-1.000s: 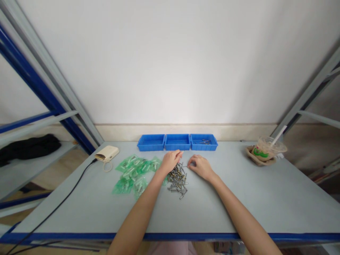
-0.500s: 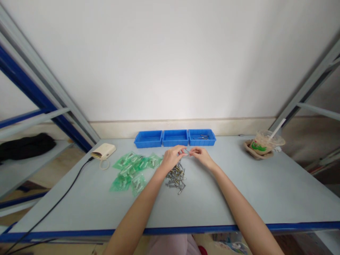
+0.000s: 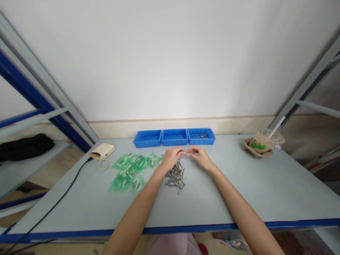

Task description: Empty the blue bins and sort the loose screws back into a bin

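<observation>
My left hand (image 3: pixel 172 158) and my right hand (image 3: pixel 199 156) meet above the back of a pile of small metal pins (image 3: pixel 175 177). A thin, small metal piece (image 3: pixel 185 153) spans the pinched fingertips of both hands; its details are too small to tell. Behind the hands stand three blue trays in a row: the left (image 3: pixel 147 139) and middle (image 3: pixel 174 137) show bare floors, and the right one (image 3: pixel 202 136) holds several thin metal pieces. Green plastic bags (image 3: pixel 130 169) with small parts inside lie left of the pile.
At the left of the table (image 3: pixel 207 209) lies a cream-coloured device (image 3: pixel 103 151) with a black cable (image 3: pixel 63 194). A plastic cup with a straw (image 3: pixel 261 141) sits in a cardboard holder (image 3: pixel 257 152) at the right. Shelf frames flank the table.
The fingertips of both hands have come closer together around the small piece, and it now lies more level between them. The view has shifted slightly.
</observation>
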Motion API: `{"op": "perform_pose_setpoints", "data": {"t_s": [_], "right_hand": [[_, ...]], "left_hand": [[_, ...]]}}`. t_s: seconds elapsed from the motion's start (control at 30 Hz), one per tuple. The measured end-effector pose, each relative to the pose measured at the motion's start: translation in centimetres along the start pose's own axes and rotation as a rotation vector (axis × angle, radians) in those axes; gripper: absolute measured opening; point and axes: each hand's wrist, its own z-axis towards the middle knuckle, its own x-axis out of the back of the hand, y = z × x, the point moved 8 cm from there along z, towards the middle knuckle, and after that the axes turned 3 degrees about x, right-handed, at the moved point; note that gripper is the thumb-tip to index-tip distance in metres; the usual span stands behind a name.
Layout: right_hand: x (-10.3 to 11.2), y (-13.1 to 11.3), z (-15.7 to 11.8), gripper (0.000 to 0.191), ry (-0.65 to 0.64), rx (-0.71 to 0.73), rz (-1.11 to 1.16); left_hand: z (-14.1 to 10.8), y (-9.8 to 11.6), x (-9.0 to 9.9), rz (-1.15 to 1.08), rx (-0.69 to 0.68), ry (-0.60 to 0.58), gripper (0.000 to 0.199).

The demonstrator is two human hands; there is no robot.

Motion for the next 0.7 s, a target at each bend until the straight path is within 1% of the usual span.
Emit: {"op": "perform_pose_setpoints", "data": {"t_s": [0.13,0.27,0.33,0.47,0.57,0.7], "right_hand": [[0.2,-0.1,-0.1,0.019,0.004,-0.02,-0.044],[0.1,-0.1,-0.1,0.026,-0.02,-0.033,-0.091],[0.0,-0.1,-0.1,0.025,-0.023,-0.026,-0.065],[0.2,-0.4,0.0,0.02,0.012,0.028,-0.008],[0.3,-0.8,-0.1,0.018,0.009,0.042,-0.059],[0.5,-1.5,-0.2,0.025,-0.013,0.039,-0.17]], "left_hand": [[0.0,0.3,-0.1,-0.017,0.03,-0.043,0.023],[-0.2,0.7,-0.1,-0.004,0.01,-0.068,0.021],[-0.2,0.8,0.0,0.022,-0.006,-0.061,0.023],[-0.2,0.5,0.0,0.048,0.007,-0.046,0.03],[-0.2,0.5,-0.3,0.024,0.011,-0.061,0.032],[-0.3,0.7,-0.4,-0.019,-0.003,-0.077,0.03]]}}
